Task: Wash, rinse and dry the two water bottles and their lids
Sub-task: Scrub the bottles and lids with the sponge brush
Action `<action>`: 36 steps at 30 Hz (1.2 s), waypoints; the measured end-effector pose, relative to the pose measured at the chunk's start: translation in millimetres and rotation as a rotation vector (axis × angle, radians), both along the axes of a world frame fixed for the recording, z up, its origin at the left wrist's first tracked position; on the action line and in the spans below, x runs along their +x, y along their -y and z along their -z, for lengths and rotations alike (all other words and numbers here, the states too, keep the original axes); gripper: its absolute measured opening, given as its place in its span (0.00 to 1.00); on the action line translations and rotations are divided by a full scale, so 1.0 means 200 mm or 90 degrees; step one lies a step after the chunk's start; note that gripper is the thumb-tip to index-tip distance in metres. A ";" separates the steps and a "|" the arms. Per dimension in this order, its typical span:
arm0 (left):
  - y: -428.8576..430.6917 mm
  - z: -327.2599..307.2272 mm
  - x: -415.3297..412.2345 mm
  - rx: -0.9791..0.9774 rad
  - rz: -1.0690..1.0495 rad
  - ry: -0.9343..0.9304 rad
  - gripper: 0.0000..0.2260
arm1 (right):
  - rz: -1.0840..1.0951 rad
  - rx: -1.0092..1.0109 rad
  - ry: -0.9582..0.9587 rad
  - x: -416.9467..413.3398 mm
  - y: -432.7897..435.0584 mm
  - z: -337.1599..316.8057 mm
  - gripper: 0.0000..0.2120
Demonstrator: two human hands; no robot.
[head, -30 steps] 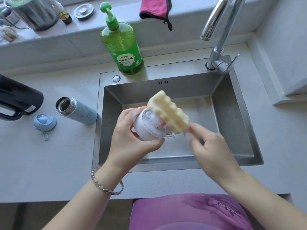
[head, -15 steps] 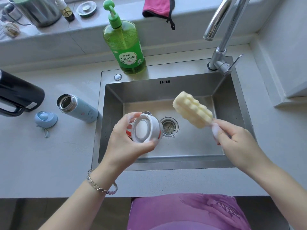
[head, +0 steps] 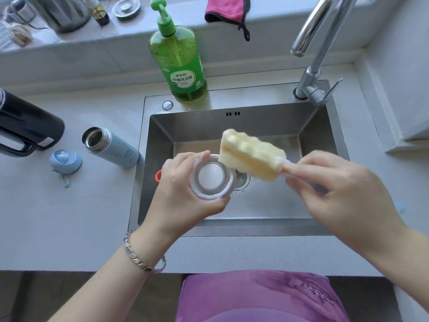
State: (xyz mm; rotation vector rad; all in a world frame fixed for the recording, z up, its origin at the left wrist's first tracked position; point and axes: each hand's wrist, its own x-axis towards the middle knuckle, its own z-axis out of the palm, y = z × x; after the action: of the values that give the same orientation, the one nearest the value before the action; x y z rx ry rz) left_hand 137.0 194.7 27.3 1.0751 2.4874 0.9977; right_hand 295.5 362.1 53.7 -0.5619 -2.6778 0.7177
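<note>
While your left grip (head: 183, 201) clasped the white lid (head: 211, 176) and your right grip (head: 343, 189) pinched the sponge brush (head: 251, 154), the blue bottle (head: 111, 147) apparently lay unwashed.

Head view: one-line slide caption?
Over the stainless steel sink, left hand holds a round white lid while right hand holds a yellow sponge brush at its rim.

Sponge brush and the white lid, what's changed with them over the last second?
The right hand swung the sponge brush off the white lid, out to the right, then back over its rim. The left hand kept gripping the lid. The blue bottle and blue lid on the counter stayed put.
</note>
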 end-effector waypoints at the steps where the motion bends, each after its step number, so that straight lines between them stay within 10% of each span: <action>1: 0.00 0.00 0.00 -0.003 -0.006 -0.009 0.33 | -0.027 0.015 0.002 0.01 0.03 0.00 0.11; 13: -0.02 -0.02 0.06 0.017 0.007 0.131 0.52 | -0.037 0.052 0.019 0.01 0.14 0.07 0.14; 23: -0.04 0.01 0.07 -0.025 0.035 0.098 0.47 | 0.002 -0.013 0.014 0.06 0.15 0.18 0.12; 28: -0.05 0.02 0.11 -0.050 0.061 0.153 0.41 | 0.265 -0.508 0.078 -0.04 0.06 0.26 0.13; 32: -0.12 0.00 0.11 -0.036 0.092 0.137 0.41 | 0.215 -1.021 0.025 -0.12 0.10 0.25 0.12; 36: -0.16 -0.02 0.07 -0.034 0.164 0.122 0.40 | 0.152 -1.102 0.037 -0.15 0.07 0.25 0.16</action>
State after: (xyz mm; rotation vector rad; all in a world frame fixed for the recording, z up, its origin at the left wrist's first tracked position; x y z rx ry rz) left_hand 151.2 226.5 30.9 1.1866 2.1468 0.9059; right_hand 265.3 348.8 4.5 -1.1293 -1.2716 2.7516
